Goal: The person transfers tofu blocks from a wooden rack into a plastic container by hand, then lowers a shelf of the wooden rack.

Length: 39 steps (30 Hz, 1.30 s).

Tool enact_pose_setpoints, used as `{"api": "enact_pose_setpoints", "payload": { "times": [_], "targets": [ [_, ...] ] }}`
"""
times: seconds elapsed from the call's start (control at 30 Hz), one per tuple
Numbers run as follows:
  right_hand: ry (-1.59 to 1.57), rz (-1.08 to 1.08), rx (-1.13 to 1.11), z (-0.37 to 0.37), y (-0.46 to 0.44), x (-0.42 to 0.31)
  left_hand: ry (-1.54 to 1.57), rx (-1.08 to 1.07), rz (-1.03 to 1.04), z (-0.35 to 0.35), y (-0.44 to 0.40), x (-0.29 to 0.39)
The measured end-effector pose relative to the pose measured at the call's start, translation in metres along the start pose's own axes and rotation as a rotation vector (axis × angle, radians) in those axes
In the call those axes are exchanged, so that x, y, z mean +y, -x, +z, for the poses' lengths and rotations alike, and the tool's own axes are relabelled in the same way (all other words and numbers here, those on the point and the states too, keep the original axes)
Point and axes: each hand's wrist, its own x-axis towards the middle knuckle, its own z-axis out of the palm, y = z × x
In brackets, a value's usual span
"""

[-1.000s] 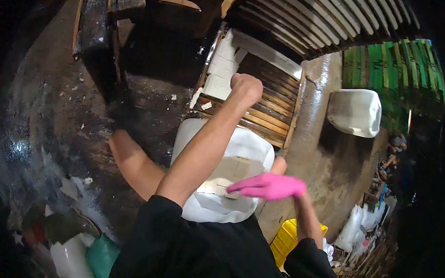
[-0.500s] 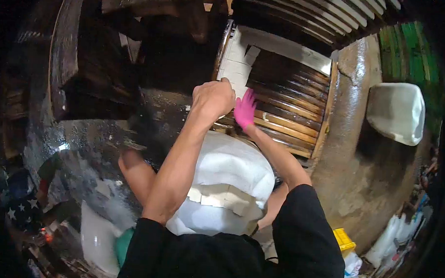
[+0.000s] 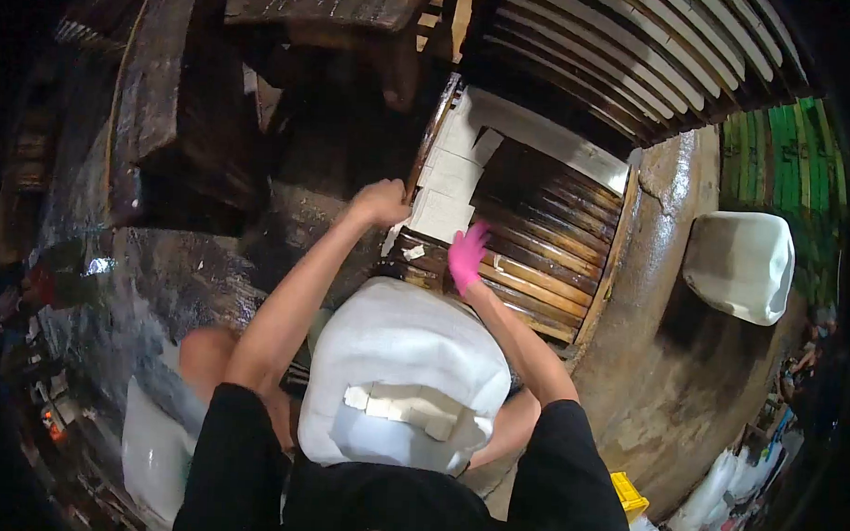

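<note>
My bare left hand (image 3: 382, 204) is closed, just off the left rail of a wet slatted rack (image 3: 546, 288). What its fingers hold, if anything, is hidden. A small white scrap (image 3: 391, 239) shows just below it. My right hand (image 3: 466, 258), in a pink glove, has its fingers stretched out at the lower right corner of the laid white pieces (image 3: 444, 178). These flat, squarish pieces lie edge to edge on the rack's left side. Between my legs a white plastic container (image 3: 404, 330) has a cut opening, with several pale white blocks (image 3: 406, 402) inside.
Another slatted rack (image 3: 629, 57) with white strips stands behind. Dark wooden furniture (image 3: 173, 107) is at the left. A white plastic tub (image 3: 739, 267) lies on the wet floor at right, near green slats (image 3: 789, 152). A yellow crate (image 3: 628, 495) is at lower right.
My left hand has moved left, off the white pieces to the rack's left side, uncovering their lower part. My gloved right hand stays near their corner. The whole view has shifted slightly.
</note>
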Motion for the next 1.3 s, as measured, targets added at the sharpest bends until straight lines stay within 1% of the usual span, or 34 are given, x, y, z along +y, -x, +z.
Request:
{"api": "enact_pose_setpoints", "payload": {
  "times": [0.03, 0.07, 0.1, 0.13, 0.17, 0.2, 0.27, 0.37, 0.4, 0.47, 0.5, 0.53, 0.57, 0.63, 0.67, 0.73, 0.77, 0.8, 0.83, 0.87, 0.9, 0.93, 0.97, 1.0, 1.03, 1.07, 1.1, 1.13, 1.17, 1.23, 1.27, 1.3],
  "targets": [
    [-0.193, -0.067, 0.038, 0.011, -0.001, -0.006, 0.009, 0.018, 0.042, 0.028, -0.025, -0.022],
    [-0.384, -0.131, 0.076, 0.023, 0.001, -0.01, 0.098, -0.079, 0.071, 0.058, -0.05, -0.039],
    [-0.57, -0.203, 0.112, 0.032, -0.002, -0.01, 0.113, 0.01, 0.085, 0.064, -0.037, -0.023],
    [-0.767, -0.165, 0.104, 0.036, -0.005, -0.01, 0.127, 0.074, 0.095, 0.098, -0.056, -0.035],
    [-0.941, -0.069, 0.03, 0.032, -0.012, -0.007, 0.138, 0.14, 0.105, 0.128, -0.078, -0.048],
    [-1.109, 0.031, -0.05, 0.023, -0.021, 0.002, 0.08, 0.133, 0.062, 0.121, -0.07, -0.038],
    [-1.331, 0.223, -0.235, -0.026, -0.005, -0.017, -0.026, 0.124, -0.036, 0.096, -0.041, -0.013],
    [-1.549, 0.353, -0.471, -0.029, -0.036, -0.01, 0.014, 0.04, 0.053, 0.099, -0.053, -0.028],
    [-1.675, 0.334, -0.595, -0.02, -0.053, -0.003, 0.051, 0.066, 0.068, 0.102, -0.055, -0.032],
    [-1.655, 0.279, -0.771, -0.032, -0.051, -0.016, 0.116, 0.126, 0.116, 0.11, -0.064, -0.033],
    [-1.644, 0.247, -0.852, -0.039, -0.049, -0.022, 0.097, 0.139, 0.167, 0.12, -0.074, -0.04],
    [-1.49, 0.251, -0.661, -0.017, -0.06, -0.013, 0.076, 0.153, 0.22, 0.133, -0.087, -0.052],
    [-1.517, 0.236, -0.74, -0.025, -0.06, -0.016, 0.055, 0.168, 0.272, 0.145, -0.1, -0.063],
    [-1.563, 0.217, -0.914, -0.043, -0.044, -0.025, 0.037, 0.188, 0.371, 0.131, -0.088, -0.054],
    [-1.613, 0.136, -0.981, -0.057, -0.031, -0.024, 0.041, 0.19, 0.419, 0.122, -0.074, -0.047],
    [-1.716, 0.283, -1.011, -0.104, -0.002, -0.036, 0.121, 0.117, 0.36, 0.073, -0.018, -0.004],
    [-1.768, 0.348, -1.02, -0.125, 0.011, -0.04, 0.062, 0.124, 0.387, 0.065, -0.003, 0.013],
    [-1.756, 0.302, -0.92, -0.137, 0.021, -0.044, -0.003, 0.138, 0.422, 0.058, 0.007, 0.03],
    [-1.812, 0.247, -0.906, -0.145, 0.025, -0.044, -0.07, 0.156, 0.458, 0.045, 0.018, 0.047],
    [-1.864, 0.196, -0.896, -0.152, 0.03, -0.04, -0.158, 0.107, 0.408, 0.018, 0.045, 0.073],
    [-1.915, 0.151, -0.888, -0.158, 0.038, -0.037, -0.039, 0.109, 0.325, 0.01, 0.057, 0.085],
    [-1.906, 0.104, -0.841, -0.178, 0.058, -0.044, 0.082, 0.112, 0.239, 0.003, 0.068, 0.095],
    [-1.889, -0.017, -0.786, -0.198, 0.078, -0.052, 0.205, 0.12, 0.152, -0.004, 0.079, 0.106],
    [-1.866, -0.133, -0.734, -0.216, 0.098, -0.059, 0.538, 0.133, 0.034, -0.008, 0.097, 0.124],
    [-1.84, -0.244, -0.685, -0.23, 0.118, -0.066, 0.858, 0.095, -0.005, -0.005, 0.118, 0.144],
    [-1.667, -0.383, -0.564, -0.24, 0.139, -0.072, 1.177, 0.074, -0.056, -0.003, 0.139, 0.165],
    [-1.394, -0.564, -0.398, -0.238, 0.15, -0.072, 1.401, 0.085, 0.059, 0.008, 0.145, 0.172],
    [-1.122, -0.696, -0.199, -0.237, 0.161, -0.073, 1.626, 0.07, 0.182, 0.018, 0.152, 0.18],
    [-0.734, -0.975, 0.101, -0.239, 0.17, -0.081, 1.857, -0.013, 0.147, 0.022, 0.16, 0.182],
    [-0.438, -0.962, 0.161, -0.257, 0.206, -0.093, 1.992, -0.159, 0.23, 0.012, 0.21, 0.196],
    [-0.346, -0.967, 0.185, -0.264, 0.221, -0.096, 2.042, -0.175, 0.267, 0.016, 0.224, 0.197],
    [-0.254, -0.971, 0.21, -0.271, 0.235, -0.098, 2.117, -0.081, 0.315, 0.02, 0.229, 0.194]
  ]
}}
